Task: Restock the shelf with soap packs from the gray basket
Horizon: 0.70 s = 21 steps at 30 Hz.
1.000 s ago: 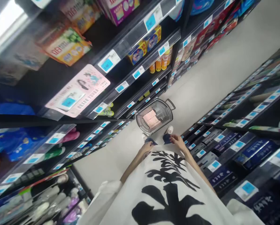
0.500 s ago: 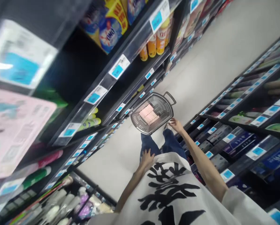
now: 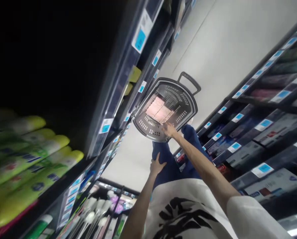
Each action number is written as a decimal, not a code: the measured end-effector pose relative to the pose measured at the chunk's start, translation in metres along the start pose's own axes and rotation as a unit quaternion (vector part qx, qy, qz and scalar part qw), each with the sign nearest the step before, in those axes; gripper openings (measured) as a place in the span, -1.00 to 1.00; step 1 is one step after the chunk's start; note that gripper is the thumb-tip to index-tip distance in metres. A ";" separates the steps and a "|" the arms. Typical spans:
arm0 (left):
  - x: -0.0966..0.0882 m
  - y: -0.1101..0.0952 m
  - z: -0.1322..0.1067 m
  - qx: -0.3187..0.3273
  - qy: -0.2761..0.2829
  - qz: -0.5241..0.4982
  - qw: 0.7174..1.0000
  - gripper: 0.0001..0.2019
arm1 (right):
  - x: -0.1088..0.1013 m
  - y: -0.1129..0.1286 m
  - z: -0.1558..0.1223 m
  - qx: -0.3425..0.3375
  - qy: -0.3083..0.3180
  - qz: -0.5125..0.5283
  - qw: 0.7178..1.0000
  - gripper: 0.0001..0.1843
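Below me on the floor stands a dark grey shopping basket (image 3: 180,116) with perforated walls and its handle folded out to the far side. Pale pink packs (image 3: 155,107) lie inside it; their kind is too unclear to name. My right hand (image 3: 170,130) reaches over the basket's near side, fingers stretched toward the packs, with nothing visible held in them. Whether the fingertips touch the packs I cannot tell. Resting on my left leg near the knee, my left hand (image 3: 157,166) has its thumb and fingers spread and holds nothing.
Dark shelves with blue-and-white price labels (image 3: 140,39) line the left side, carrying green bottles with yellow caps (image 3: 51,172). Boxed goods (image 3: 275,129) fill the shelves on the right. Brushes (image 3: 88,217) hang at the lower left. Pale floor (image 3: 220,63) runs between the shelves.
My right hand has moved from beside the basket to over its inside. The view has dropped closer to the basket and turned. My left hand stays on my leg.
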State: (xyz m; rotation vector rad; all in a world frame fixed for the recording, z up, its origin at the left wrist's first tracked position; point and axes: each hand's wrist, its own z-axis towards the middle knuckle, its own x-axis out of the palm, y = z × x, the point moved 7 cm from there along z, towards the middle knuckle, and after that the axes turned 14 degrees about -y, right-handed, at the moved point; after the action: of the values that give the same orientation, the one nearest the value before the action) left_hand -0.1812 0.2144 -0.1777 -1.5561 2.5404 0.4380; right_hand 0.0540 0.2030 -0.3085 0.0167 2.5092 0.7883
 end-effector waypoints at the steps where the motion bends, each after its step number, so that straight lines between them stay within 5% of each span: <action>1: 0.001 -0.002 0.005 -0.016 -0.026 0.006 1.000 -0.17 | 0.008 -0.008 0.012 0.009 -0.001 0.006 1.000 -0.45; 4: -0.001 -0.009 0.019 -0.044 -0.090 0.015 0.995 -0.18 | 0.022 -0.047 0.053 0.036 -0.027 0.023 0.999 -0.43; 12: -0.014 0.006 0.036 -0.097 -0.137 0.019 0.986 -0.17 | 0.025 -0.160 0.178 0.043 -0.170 0.073 0.982 -0.26; 16: -0.017 0.015 0.037 -0.103 -0.159 0.015 0.982 -0.17 | 0.047 -0.178 0.243 0.037 -0.179 0.090 0.979 -0.12; 21: -0.021 0.033 0.041 -0.145 -0.176 0.007 0.974 -0.14 | 0.098 -0.176 0.311 -0.005 -0.182 0.109 0.977 -0.06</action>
State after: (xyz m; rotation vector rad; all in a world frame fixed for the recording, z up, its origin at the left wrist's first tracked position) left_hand -0.2026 0.2591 -0.2049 -1.3919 2.2900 1.0262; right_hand 0.1386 0.2380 -0.6677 0.4026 2.1766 0.8023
